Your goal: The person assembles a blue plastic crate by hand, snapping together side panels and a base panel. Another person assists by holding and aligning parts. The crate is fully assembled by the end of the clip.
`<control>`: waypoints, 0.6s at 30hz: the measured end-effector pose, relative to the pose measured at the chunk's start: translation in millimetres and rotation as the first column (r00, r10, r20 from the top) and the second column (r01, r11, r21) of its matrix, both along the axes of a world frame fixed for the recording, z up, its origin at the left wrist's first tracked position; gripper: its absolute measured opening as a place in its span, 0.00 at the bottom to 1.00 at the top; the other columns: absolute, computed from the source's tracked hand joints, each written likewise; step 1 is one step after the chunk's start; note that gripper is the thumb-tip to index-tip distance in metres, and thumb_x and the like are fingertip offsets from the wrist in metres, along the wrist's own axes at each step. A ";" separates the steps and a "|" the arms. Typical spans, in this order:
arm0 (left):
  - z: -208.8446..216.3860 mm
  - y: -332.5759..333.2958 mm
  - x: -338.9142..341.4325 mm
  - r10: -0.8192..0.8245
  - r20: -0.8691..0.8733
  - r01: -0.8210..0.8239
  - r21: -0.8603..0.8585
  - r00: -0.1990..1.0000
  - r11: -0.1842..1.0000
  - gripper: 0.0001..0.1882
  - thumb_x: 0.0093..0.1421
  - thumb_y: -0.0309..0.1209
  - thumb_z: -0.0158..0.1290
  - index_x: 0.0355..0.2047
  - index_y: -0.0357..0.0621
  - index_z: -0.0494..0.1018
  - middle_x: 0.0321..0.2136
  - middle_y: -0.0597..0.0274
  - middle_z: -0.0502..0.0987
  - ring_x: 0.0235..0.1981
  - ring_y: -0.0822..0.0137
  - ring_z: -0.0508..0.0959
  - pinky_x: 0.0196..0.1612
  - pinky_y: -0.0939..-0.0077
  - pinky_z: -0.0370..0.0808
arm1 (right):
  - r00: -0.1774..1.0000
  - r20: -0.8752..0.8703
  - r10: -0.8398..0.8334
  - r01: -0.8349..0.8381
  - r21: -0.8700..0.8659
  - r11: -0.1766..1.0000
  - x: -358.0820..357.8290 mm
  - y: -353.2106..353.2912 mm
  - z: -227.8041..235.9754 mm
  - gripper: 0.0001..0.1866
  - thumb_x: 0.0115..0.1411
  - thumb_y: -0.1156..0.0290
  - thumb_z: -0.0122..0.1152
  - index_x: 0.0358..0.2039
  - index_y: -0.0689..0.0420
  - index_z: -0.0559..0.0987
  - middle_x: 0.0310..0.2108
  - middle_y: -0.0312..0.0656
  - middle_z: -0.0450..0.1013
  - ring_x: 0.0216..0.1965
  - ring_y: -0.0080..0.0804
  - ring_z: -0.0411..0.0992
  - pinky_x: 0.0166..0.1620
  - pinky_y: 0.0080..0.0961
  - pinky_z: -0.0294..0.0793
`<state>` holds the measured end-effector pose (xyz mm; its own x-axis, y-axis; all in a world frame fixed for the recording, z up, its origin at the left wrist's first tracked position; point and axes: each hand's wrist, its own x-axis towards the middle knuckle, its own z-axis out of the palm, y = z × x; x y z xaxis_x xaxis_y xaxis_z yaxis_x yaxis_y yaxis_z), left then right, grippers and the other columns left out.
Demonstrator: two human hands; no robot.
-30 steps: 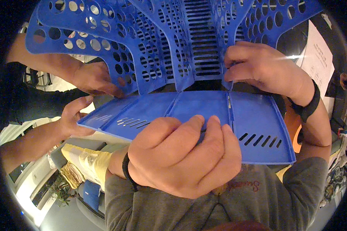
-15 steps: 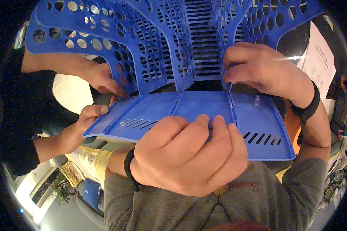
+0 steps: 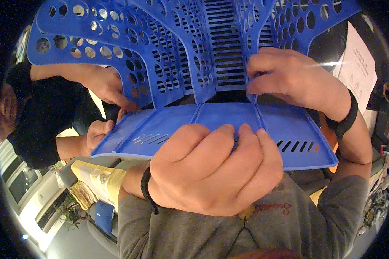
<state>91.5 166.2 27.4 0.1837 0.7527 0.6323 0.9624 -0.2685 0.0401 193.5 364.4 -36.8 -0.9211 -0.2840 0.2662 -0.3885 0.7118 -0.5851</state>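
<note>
A blue plastic file rack [image 3: 228, 47], with tall perforated dividers, stands before me at the top of the view. Along its near side lies a blue slotted panel [image 3: 227, 113] with thin ribs. My left hand [image 3: 214, 170] is closed over the panel's near edge, its fingertips curled onto the upper face. With thumb and fingers my right hand [image 3: 296, 82] pinches the front edge of a divider [image 3: 251, 56], just above a rib of the panel. The divider corners sit close to the panel's far edge; whether they are joined there I cannot tell.
At the left a co-worker's hand [image 3: 97, 134] holds the panel's left end, and that person's other hand [image 3: 108, 86] is at the leftmost divider. A printed paper sheet [image 3: 356, 62] lies at the right. Down at the left are a blue cushion [image 3: 103, 216] and a plant [image 3: 71, 213].
The panel's near edge has lifted a little, its right corner most clearly. The rack has shifted slightly left. The co-worker has leaned further into view. Both my hands keep their grips.
</note>
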 end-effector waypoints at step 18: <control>-0.1 -3.9 -1.8 0.022 -0.049 -0.033 -0.227 0.999 0.973 0.10 0.41 0.29 0.57 0.27 0.41 0.78 0.22 0.64 0.78 0.19 0.71 0.76 0.20 0.79 0.65 | 0.996 -0.073 -0.042 0.044 0.022 0.999 -1.3 -4.8 3.2 0.08 0.51 0.71 0.57 0.32 0.58 0.79 0.34 0.43 0.72 0.40 0.46 0.73 0.40 0.36 0.76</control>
<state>89.7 162.3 27.4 0.1859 0.8810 0.4352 0.9715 -0.2311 0.0528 192.2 359.6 -33.7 -0.9111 -0.2516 0.3266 -0.3982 0.7422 -0.5390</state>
